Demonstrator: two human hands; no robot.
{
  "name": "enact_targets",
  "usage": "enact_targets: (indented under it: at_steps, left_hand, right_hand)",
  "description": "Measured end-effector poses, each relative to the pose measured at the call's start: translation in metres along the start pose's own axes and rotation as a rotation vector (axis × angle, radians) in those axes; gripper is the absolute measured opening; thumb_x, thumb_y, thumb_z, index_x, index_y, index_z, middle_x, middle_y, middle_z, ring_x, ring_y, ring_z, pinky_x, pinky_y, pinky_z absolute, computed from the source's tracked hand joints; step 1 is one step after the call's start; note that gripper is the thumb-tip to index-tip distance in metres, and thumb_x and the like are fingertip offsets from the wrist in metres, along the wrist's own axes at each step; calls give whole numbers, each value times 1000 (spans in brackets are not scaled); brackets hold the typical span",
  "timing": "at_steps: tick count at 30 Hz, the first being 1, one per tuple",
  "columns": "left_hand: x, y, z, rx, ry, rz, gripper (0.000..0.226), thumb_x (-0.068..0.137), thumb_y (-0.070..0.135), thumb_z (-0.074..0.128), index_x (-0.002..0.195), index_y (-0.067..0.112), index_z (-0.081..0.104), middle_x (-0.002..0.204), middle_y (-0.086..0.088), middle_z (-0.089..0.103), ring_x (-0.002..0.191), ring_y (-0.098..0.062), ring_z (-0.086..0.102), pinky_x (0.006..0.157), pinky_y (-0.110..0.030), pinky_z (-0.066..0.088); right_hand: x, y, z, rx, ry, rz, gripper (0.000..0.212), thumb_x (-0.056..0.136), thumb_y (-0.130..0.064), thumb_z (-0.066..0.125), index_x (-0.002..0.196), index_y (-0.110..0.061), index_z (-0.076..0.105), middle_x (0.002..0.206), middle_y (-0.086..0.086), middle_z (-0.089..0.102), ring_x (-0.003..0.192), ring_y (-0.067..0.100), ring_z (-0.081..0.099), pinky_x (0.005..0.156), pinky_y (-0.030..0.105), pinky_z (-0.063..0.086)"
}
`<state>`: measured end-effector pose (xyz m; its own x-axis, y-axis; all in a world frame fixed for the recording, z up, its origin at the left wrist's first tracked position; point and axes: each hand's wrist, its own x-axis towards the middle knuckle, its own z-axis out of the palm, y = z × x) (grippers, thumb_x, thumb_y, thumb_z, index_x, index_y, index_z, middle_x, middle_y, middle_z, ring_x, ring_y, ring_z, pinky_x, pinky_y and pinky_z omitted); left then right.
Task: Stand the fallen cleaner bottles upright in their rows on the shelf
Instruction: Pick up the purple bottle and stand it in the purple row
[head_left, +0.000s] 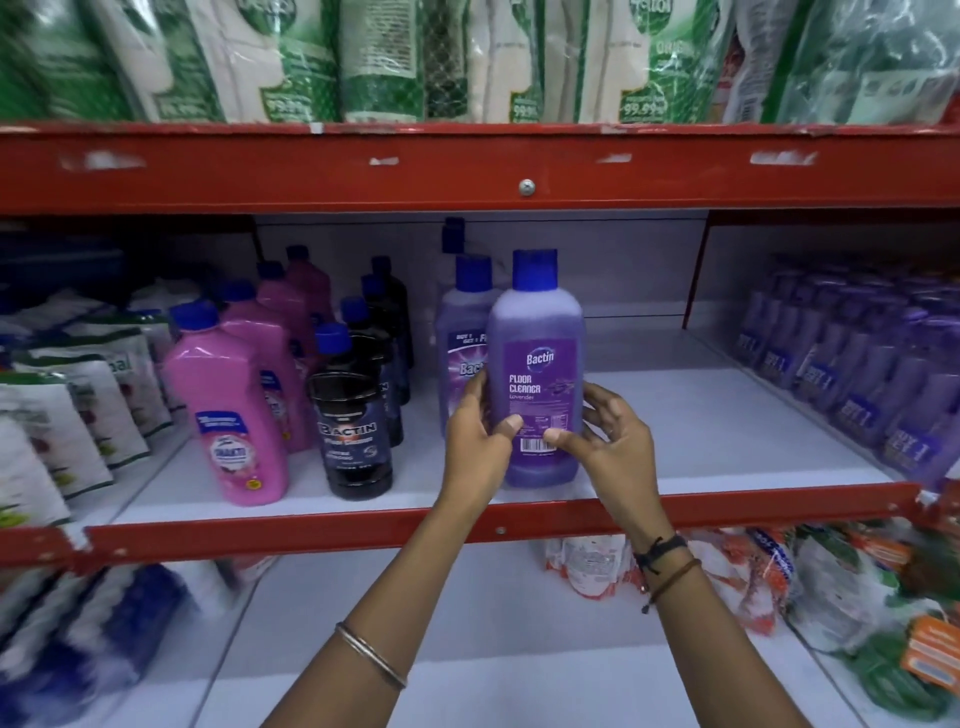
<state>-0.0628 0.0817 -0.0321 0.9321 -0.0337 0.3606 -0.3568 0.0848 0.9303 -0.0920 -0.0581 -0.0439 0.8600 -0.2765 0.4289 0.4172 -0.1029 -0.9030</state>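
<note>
Head view: my left grip (475, 441) and right grip (610, 441) clasp the upright lavender bottle (537, 364) (blue cap) on the shelf (727, 441), thumbs on its label.

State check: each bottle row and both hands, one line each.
Front purple bottle: upright at the shelf's front edge, capped, held on both sides.
Purple bottle behind: upright, capped.
Pink row: upright, capped.
Black row: upright, capped.
Left hand: grip on the front purple bottle.
Right hand: grip on the same bottle.
</note>
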Motion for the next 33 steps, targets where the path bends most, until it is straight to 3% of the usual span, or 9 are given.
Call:
enact_targets:
  at_steps: [8,12,17,19,22,25,27,29,33]
  left_hand:
    - [-10,-5,-53,131,55,80,60,81,0,59,135,21,42,127,-6,59,112,-17,60,88,-27,54]
    - [-15,-9,-61,53,68,51,60,80,0,59,133,22,42,124,-5,59,112,-18,60,92,-33,53]
    - [-19,-7,-60,192,69,110,52,80,17,66,127,23,45,125,-4,56,110,-16,60,91,-33,54]
    - [-22,-6,-59,288,82,166,39,85,15,60,123,19,50,122,-3,54,102,-6,59,90,-30,52]
    - [-28,-5,-58,261,31,152,38,86,4,55,121,18,51,116,-3,59,90,2,58,76,-12,50]
    - [-22,-9,-57,179,-3,86,55,78,5,66,126,17,42,126,-4,52,101,-5,56,82,-9,48]
    - [-14,-12,-59,175,-39,23,73,72,17,75,133,20,35,136,-1,44,117,-10,51,98,-23,47]
    - [-9,-12,-60,216,-106,-32,85,70,27,77,138,25,27,140,2,42,124,-12,47,103,-32,43]
    - [-7,-10,-63,246,-149,-30,77,79,25,69,140,26,22,132,5,48,119,-10,50,93,-20,42]
  right_hand:
    - [-21,9,55,56,21,12,59,68,-11,80,121,-18,54,108,-10,65,96,-2,66,74,14,55]
    - [-24,11,63,25,19,1,52,72,-13,77,118,-22,54,107,-15,64,94,-3,66,71,11,54]
    - [-20,12,68,-98,161,-60,28,78,-7,70,101,-15,56,104,2,64,98,15,63,73,9,52]
    - [-19,15,67,-162,167,-74,18,83,-3,61,99,-11,60,102,4,66,98,17,63,84,22,55]
    - [-20,17,63,-96,88,-9,19,93,-16,49,108,-13,60,110,4,66,103,19,64,90,38,56]
    - [-23,13,55,58,-83,43,47,83,-48,57,117,-16,54,114,-1,67,105,13,65,87,30,56]
    - [-21,8,53,56,-194,45,55,77,-45,65,121,-16,49,113,-3,67,102,10,67,80,22,56]
    - [-14,9,52,31,-210,36,46,81,-31,69,120,-15,50,112,1,69,100,13,68,77,21,55]
    - [-1,11,46,-60,-168,-22,35,79,-34,65,109,-18,61,116,7,66,102,21,66,77,20,55]
